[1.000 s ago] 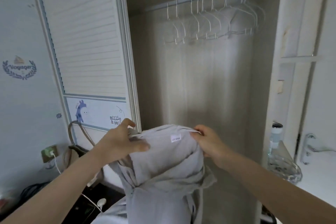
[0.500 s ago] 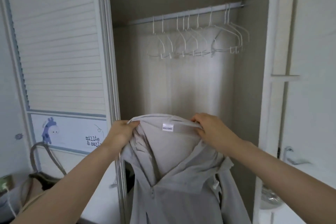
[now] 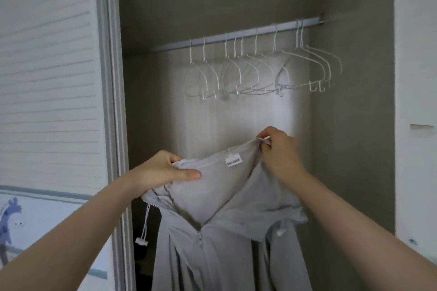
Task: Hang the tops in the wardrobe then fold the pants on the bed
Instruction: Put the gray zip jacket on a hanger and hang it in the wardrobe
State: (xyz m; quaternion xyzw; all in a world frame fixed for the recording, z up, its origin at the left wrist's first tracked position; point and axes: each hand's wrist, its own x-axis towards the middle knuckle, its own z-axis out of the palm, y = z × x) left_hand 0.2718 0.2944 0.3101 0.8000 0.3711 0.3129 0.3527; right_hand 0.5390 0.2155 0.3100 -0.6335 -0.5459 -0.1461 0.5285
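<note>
While both grip it, jacket (image 3: 220, 238) below left hand (image 3: 163, 172), right hand (image 3: 279, 151)

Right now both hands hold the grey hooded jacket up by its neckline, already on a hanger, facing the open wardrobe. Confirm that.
Not on a hanger. The head view shows the left hand and right hand holding the grey hooded jacket bare; the white hangers all hang on the rail.

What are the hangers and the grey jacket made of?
The hangers look like thin metal wire with a smooth white coating: slim, bent into hooks, faintly glossy. The jacket looks like light, matte woven cloth, maybe synthetic: it drapes in soft folds and has a zip.
</note>
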